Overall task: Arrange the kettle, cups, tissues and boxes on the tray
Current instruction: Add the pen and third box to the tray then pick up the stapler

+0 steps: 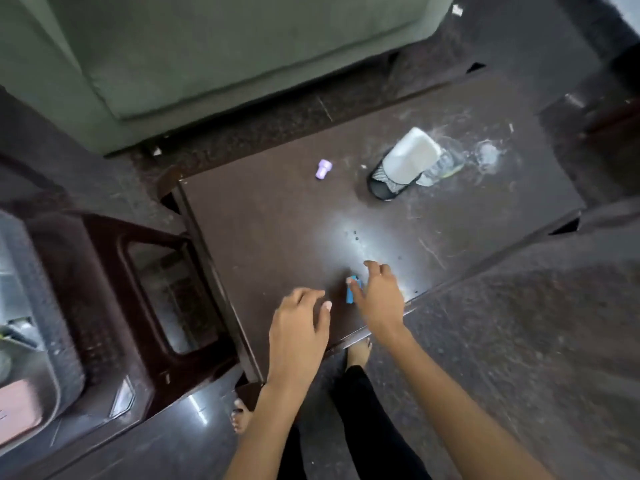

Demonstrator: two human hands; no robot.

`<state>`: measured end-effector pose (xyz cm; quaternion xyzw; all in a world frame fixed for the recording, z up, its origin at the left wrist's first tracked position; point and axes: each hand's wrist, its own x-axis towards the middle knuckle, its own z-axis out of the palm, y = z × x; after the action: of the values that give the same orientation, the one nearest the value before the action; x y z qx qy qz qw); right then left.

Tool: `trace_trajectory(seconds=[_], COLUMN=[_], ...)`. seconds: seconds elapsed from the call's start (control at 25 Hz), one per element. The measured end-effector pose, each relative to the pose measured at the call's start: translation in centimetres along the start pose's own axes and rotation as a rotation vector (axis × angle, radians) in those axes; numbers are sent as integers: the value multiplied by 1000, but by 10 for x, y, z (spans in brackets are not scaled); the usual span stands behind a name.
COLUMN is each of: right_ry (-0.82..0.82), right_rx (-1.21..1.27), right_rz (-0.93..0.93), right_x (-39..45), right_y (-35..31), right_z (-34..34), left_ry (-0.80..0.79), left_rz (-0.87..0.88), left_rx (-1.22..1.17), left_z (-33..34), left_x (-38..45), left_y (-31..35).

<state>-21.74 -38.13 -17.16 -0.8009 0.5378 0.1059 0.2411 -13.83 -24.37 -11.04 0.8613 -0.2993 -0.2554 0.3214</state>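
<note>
We find no text, label, brand or number that we can read — the small blue box (350, 289) and the white container (410, 157) on the counter (277, 216) seem unmarked, though blur may hide fine print.

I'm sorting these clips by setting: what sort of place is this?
Probably a living room at home: a low dark wooden table stands before a grey-green sofa on a polished dark stone floor, and the person is barefoot.
</note>
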Motion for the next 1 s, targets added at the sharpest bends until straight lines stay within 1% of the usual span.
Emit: trace_trajectory(seconds=[0.12, 0.2, 0.28, 0.36, 0.4, 0.48, 0.52, 0.56, 0.64, 0.72, 0.76, 0.84, 0.92, 1.0], right_ry=[-138, -244, -289, -287, -281, -264, -262, -273, -327, -380, -376, -273, -134, -23], right_rx=[-89, -86, 63, 324, 441, 568, 594, 613, 651, 677, 675, 587, 434, 229], right_rz=[10, -7, 53, 94, 56, -96, -166, -219, -291, -315, -324, -334, -360, -455], right_x=[18, 30, 43, 51, 53, 51, 50, 53, 67, 89, 100, 123, 144, 165], right_y=[1, 5, 10, 10, 8, -1, -6, -11, -18, -24, -27, -34, -42, -54], right_z=[13, 20, 18, 7, -1, -19, -29, -36, -49, -59, -62, -61, -53, -43], left_ry=[-37, -52, -50, -87, -123, -162, -152, -115, -41, 6, 27, 64, 96, 128], left_rz=[-52, -137, -259, -426, -516, -653, -677, -676, -671, -669, -671, -691, -717, -741], left_rx=[5, -44, -127, -248, -365, -783, -977, -1091, -1138, -1093, -1077, -1060, -1053, -1056], left_z=[21, 33, 42, 49, 52, 57, 58, 57, 52, 46, 44, 38, 35, 33], left_x=[18, 30, 42, 54, 59, 72, 78, 86, 102, 115, 122, 133, 142, 147], left_y=[8, 9, 7, 7, 7, 10, 12, 14, 18, 19, 18, 14, 9, 5])
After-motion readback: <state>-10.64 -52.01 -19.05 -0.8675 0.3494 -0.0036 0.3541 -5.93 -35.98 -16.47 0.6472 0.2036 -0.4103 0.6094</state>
